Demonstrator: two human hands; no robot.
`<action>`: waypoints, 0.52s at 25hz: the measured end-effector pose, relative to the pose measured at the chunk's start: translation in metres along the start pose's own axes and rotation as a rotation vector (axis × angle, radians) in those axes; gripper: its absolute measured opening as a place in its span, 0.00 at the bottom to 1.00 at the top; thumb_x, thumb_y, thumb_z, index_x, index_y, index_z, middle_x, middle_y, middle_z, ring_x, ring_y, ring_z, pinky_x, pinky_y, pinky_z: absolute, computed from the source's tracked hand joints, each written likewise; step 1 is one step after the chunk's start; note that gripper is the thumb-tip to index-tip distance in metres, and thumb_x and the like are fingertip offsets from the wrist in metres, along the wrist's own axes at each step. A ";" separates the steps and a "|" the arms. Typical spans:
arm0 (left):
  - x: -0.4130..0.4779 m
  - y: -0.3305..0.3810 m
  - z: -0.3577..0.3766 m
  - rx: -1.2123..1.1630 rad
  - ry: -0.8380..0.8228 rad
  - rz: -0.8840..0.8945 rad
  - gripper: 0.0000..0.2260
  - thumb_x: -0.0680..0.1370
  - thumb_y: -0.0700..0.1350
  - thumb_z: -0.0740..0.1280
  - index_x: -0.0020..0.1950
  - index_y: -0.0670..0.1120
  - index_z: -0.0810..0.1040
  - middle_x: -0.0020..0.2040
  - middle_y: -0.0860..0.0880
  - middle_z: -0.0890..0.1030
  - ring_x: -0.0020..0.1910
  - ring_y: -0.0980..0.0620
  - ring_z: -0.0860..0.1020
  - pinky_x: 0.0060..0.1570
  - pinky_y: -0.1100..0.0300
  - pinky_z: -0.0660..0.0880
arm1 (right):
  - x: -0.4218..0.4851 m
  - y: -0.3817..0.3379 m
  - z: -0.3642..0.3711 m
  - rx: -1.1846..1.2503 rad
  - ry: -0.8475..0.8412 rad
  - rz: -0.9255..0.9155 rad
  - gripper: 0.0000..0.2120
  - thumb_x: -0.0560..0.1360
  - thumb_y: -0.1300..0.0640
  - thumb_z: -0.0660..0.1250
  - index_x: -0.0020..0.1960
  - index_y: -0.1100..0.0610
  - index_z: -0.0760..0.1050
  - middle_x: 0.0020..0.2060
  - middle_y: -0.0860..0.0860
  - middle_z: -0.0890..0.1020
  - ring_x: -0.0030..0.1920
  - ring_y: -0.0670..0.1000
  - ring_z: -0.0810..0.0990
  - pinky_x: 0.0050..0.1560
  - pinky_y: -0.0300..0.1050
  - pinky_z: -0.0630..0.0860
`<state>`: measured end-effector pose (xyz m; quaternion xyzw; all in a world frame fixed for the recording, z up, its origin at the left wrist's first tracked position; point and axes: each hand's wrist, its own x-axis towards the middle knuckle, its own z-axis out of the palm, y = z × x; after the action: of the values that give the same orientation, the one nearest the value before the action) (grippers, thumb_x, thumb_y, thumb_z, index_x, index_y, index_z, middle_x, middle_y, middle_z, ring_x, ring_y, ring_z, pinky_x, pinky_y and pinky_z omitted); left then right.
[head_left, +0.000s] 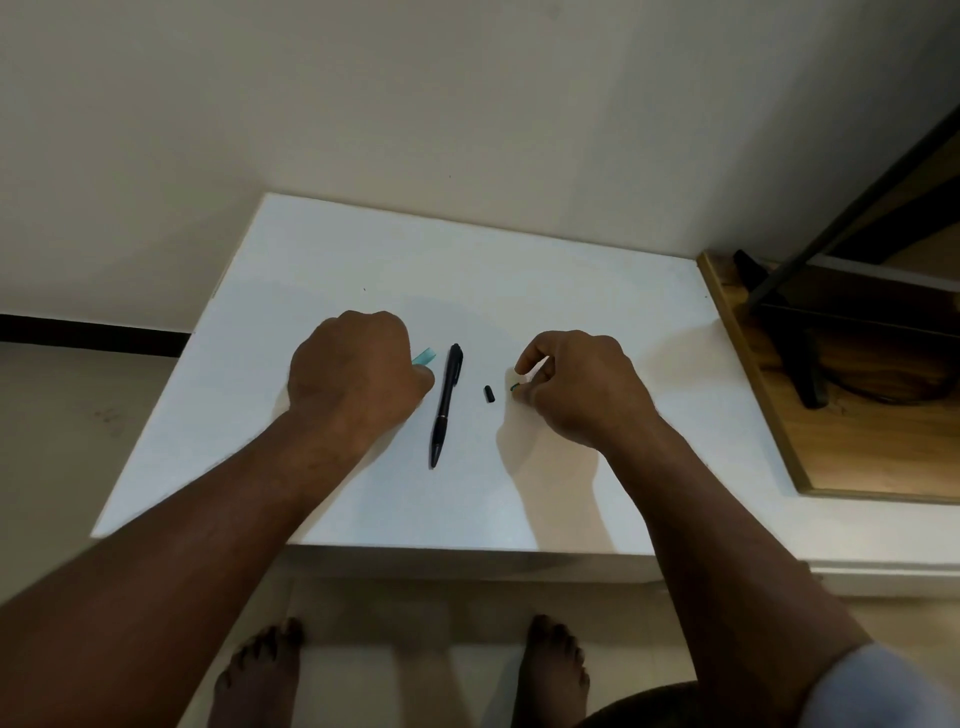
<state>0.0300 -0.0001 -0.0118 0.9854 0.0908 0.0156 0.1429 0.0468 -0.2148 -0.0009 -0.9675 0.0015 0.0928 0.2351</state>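
While your left hand (358, 374) curls round a teal translucent plastic piece (425, 356) and your right hand (576, 387) pinches a small green-tinged part (515, 385), the slim black ballpoint pen (445, 405) lies between them on the white tabletop (571, 270). Its long axis runs away from you, just beside your left fingers. The short black cap piece (489, 393) sits nearer your right.

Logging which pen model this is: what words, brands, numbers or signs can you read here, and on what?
No readable text anywhere.
Slim black pen: no print legible.
Small black cap-like piece: too small to tell.
Teal translucent piece gripped by the left hand: no print shows.
Tiny green-tipped bit pinched by the right hand: too small to tell.
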 end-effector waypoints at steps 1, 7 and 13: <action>-0.001 0.001 -0.001 -0.001 0.009 0.000 0.10 0.73 0.51 0.71 0.37 0.47 0.80 0.30 0.50 0.75 0.28 0.52 0.70 0.30 0.60 0.64 | -0.001 -0.001 0.002 -0.019 -0.004 -0.007 0.06 0.74 0.52 0.76 0.50 0.44 0.82 0.46 0.47 0.86 0.48 0.52 0.85 0.49 0.51 0.84; -0.003 0.007 -0.007 -0.083 0.071 0.029 0.10 0.72 0.53 0.70 0.41 0.48 0.83 0.33 0.48 0.81 0.34 0.44 0.79 0.32 0.57 0.73 | -0.001 -0.002 0.005 -0.096 0.016 -0.021 0.06 0.75 0.54 0.75 0.44 0.47 0.79 0.46 0.48 0.84 0.47 0.53 0.83 0.45 0.47 0.82; -0.009 0.015 -0.010 -0.202 0.131 0.112 0.09 0.73 0.55 0.70 0.43 0.51 0.82 0.36 0.51 0.85 0.35 0.46 0.81 0.35 0.54 0.78 | -0.004 -0.010 0.002 0.146 0.088 -0.001 0.07 0.73 0.55 0.79 0.44 0.49 0.81 0.41 0.48 0.85 0.42 0.49 0.84 0.40 0.43 0.79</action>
<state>0.0232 -0.0131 0.0023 0.9664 0.0429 0.0968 0.2343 0.0427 -0.2052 0.0029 -0.9509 0.0180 0.0497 0.3049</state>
